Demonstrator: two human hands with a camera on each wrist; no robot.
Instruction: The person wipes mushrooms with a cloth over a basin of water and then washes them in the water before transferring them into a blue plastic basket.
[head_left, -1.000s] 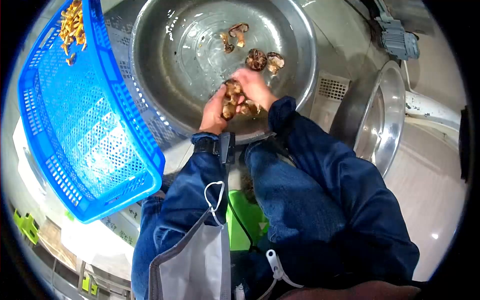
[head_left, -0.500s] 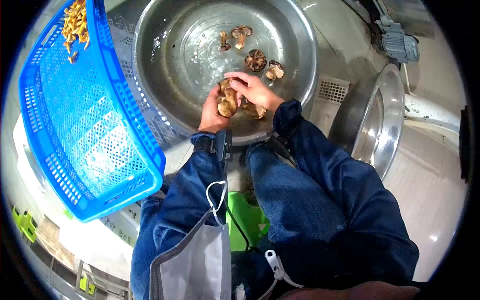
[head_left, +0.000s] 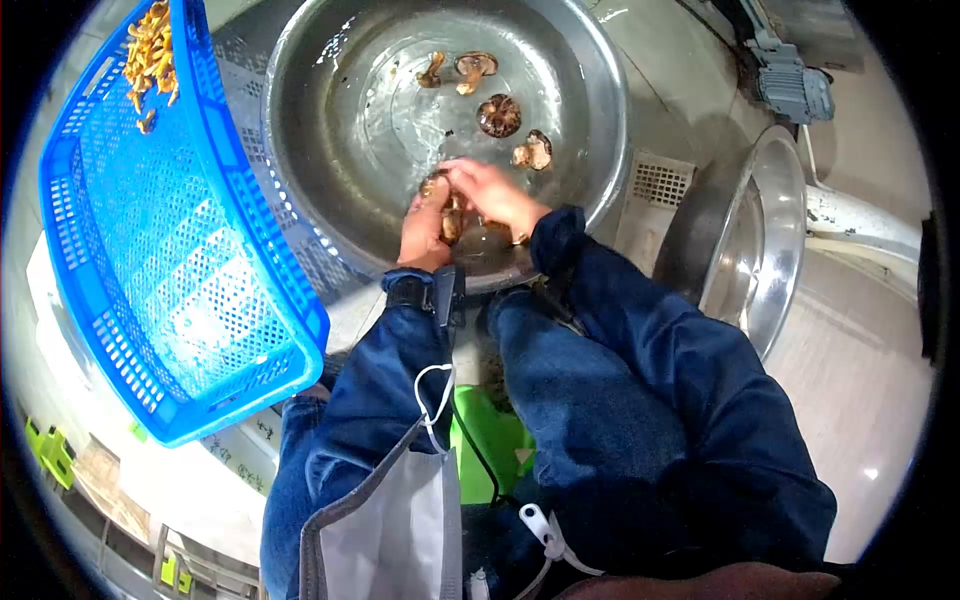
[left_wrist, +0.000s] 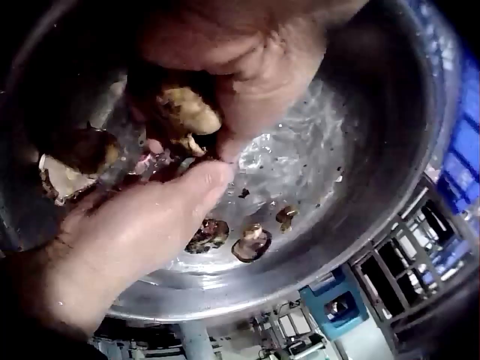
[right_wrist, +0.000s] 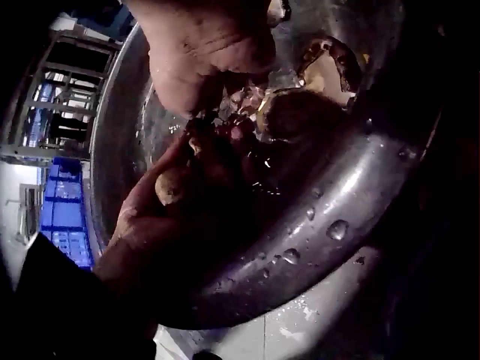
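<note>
A brown mushroom (left_wrist: 187,112) is held in the curled fingers of the left hand (head_left: 424,228), at the near side of a metal basin (head_left: 598,150) of water, with the right hand (head_left: 497,195) laid close over it; whether it is also pinched by the right fingers cannot be told. Washing by rubbing is judged to be in hand. Next, a gentle turn seems called for, so that its other sides can be rubbed without breakage.
</note>
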